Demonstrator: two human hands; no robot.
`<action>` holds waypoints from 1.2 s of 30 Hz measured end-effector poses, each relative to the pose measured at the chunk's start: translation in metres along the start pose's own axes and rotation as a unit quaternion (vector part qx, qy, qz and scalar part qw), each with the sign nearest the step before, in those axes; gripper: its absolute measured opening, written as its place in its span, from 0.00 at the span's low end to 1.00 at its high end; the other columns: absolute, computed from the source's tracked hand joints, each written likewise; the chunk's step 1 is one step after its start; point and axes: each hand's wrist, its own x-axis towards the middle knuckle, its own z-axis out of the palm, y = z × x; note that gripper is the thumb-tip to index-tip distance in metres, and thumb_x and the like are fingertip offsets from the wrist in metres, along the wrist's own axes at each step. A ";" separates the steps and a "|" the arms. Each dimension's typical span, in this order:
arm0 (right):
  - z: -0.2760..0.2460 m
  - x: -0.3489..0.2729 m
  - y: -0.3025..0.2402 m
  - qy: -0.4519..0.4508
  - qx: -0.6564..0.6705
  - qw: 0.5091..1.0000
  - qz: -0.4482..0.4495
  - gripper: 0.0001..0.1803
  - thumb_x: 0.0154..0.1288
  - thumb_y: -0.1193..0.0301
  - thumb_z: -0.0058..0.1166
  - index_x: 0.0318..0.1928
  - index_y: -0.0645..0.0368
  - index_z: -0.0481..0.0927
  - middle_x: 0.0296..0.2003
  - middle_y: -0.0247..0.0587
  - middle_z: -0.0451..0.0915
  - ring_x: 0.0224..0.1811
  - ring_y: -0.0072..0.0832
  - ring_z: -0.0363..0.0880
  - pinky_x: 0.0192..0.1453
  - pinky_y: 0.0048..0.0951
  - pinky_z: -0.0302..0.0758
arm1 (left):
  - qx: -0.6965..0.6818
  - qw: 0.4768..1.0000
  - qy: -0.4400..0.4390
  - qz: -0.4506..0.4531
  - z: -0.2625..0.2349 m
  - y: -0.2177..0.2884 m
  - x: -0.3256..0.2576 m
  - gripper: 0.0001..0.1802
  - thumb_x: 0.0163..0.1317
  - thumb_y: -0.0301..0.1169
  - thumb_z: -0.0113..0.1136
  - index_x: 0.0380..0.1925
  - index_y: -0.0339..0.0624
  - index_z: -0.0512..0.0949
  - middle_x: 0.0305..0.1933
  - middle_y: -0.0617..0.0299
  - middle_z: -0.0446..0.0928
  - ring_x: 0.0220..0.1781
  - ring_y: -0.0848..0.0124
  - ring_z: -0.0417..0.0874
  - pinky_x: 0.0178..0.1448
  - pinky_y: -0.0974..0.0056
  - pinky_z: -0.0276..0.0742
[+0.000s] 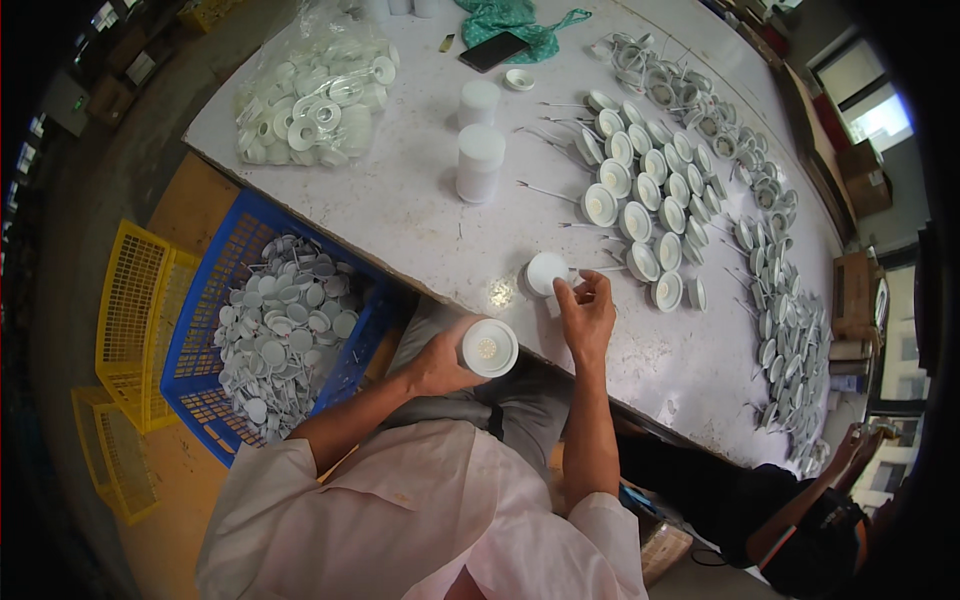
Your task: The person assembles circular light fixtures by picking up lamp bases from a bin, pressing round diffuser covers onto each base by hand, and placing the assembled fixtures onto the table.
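My left hand (pixel 447 358) is wrapped round a white round LED downlight (pixel 490 347) with a yellowish LED cluster facing up, just off the table's near edge. At that edge my right hand (pixel 588 312) has its thumb and fingers pinched at the rim of a plain white disc (pixel 546 271). Whether this disc lies on others beneath cannot be told. Beyond it stand two white cylinders, a nearer one (pixel 481 165) and a farther one (pixel 478 104). To the right are rows of downlights (pixel 646 190) with their LED sides tilted up and wires trailing.
A clear bag of white rings (pixel 318 105) lies at the far left. A blue crate (pixel 190 372) of grey-white lamp parts stands left of my lap, beside yellow baskets (pixel 128 315). More fittings (pixel 785 330) line the right edge. A phone (pixel 494 51) and green cloth (pixel 540 28) lie far back. Another person (pixel 800 520) works at right.
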 end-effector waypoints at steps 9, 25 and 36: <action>0.013 0.021 0.027 -0.033 0.080 0.994 0.061 0.19 0.58 0.59 0.66 0.31 0.63 0.75 0.23 0.33 0.76 0.23 0.20 0.71 0.29 0.23 0.69 | 0.004 0.999 0.018 0.031 0.000 0.009 0.001 0.42 0.47 0.25 0.73 0.63 0.38 0.62 0.56 0.54 0.75 0.59 0.68 0.76 0.62 0.63 0.71; -0.025 -0.023 0.023 -0.056 0.405 0.892 0.192 0.07 0.68 0.72 0.51 0.40 0.63 0.79 0.34 0.37 0.81 0.32 0.23 0.82 0.35 0.24 0.76 | -0.074 0.997 -0.020 0.006 0.009 0.015 0.024 0.41 0.47 0.23 0.73 0.62 0.37 0.63 0.55 0.59 0.75 0.57 0.73 0.75 0.59 0.65 0.74; -0.032 -0.078 0.006 -0.010 -0.113 0.914 -0.389 0.26 0.41 0.84 0.58 0.47 0.58 0.80 0.48 0.43 0.79 0.39 0.41 0.80 0.40 0.35 0.79 | -0.215 0.972 -0.092 0.029 0.024 0.014 0.035 0.46 0.49 0.21 0.71 0.67 0.35 0.55 0.57 0.55 0.71 0.61 0.67 0.72 0.67 0.61 0.69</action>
